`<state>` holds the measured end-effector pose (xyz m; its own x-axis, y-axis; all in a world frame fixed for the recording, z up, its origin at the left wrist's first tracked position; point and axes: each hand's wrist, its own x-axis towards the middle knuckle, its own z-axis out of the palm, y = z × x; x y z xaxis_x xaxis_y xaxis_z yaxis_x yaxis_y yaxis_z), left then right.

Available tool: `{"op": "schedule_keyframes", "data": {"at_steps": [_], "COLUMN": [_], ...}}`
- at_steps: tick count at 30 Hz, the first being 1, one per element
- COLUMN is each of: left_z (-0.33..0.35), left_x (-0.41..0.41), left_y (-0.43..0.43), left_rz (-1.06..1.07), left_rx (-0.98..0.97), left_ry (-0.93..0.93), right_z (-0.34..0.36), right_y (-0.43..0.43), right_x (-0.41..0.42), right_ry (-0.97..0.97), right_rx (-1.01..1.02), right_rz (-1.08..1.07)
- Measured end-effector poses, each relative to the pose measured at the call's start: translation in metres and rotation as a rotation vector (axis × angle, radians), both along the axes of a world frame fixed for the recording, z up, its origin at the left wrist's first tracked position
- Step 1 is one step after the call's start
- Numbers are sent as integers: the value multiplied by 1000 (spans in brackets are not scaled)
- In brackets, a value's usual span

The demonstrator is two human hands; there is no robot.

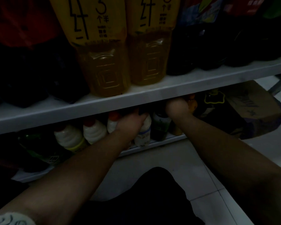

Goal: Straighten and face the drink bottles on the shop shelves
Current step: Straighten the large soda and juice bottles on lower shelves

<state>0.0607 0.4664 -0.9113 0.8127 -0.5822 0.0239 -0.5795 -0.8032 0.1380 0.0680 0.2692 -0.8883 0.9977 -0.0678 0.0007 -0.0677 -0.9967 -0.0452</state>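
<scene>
Two yellow tea bottles (104, 62) stand at 12 o'clock on the upper shelf (152, 93). Below it are four white bottles (94, 130), three at 9 o'clock of the left hand (130, 121), which grips the fourth white bottle (143, 133). At 1 o'clock the right hand (177, 108) is curled round an orange bottle (192, 103), mostly hidden under the shelf edge, with a cardboard box (250, 108) crowding 3 o'clock and open floor (152, 159) at 6.

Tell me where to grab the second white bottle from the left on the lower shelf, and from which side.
Probably grip the white bottle round its ribbed body below the red cap, from the front: the upper shelf overhangs its top, and neighbouring bottles crowd both sides.
</scene>
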Motion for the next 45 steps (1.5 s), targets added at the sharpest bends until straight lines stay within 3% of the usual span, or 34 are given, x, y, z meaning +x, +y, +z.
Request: {"op": "schedule_keyframes", "data": {"at_steps": [3, 6, 12, 17, 21, 26, 31, 40, 45], "left_z": [0, 0, 5, 9, 11, 14, 24, 27, 27], "left_x": [1, 4, 2, 2, 1, 6, 11, 11, 13], "left_y": [0, 0, -1, 3, 3, 2, 7, 1, -8], "left_rz": [-15, -55, -9, 32, 28, 33, -68, -61, -19], "left_rx": [-95, -65, -89, -8, 28, -27, 51, -8, -9], "left_ry": [12, -7, -49, 2, -22, 63, 98, 95, 131], "right_z": [10, 16, 17, 12, 5, 3, 2, 6, 11], "right_y": [-8, -20, -11, -1, 6, 1, -4, 3, 2], "right_x": [-3, -7, -4, -5, -10, -9, -17, -21, -15], "right_ry": [2, 114, 81, 59, -55, -8, -32, -34, 88], "right_rx": [317, 568, 391, 72, 100, 221, 303, 272, 198], "right_rz": [75, 115, 117, 114, -51, -49, -130, -188, -175]}}
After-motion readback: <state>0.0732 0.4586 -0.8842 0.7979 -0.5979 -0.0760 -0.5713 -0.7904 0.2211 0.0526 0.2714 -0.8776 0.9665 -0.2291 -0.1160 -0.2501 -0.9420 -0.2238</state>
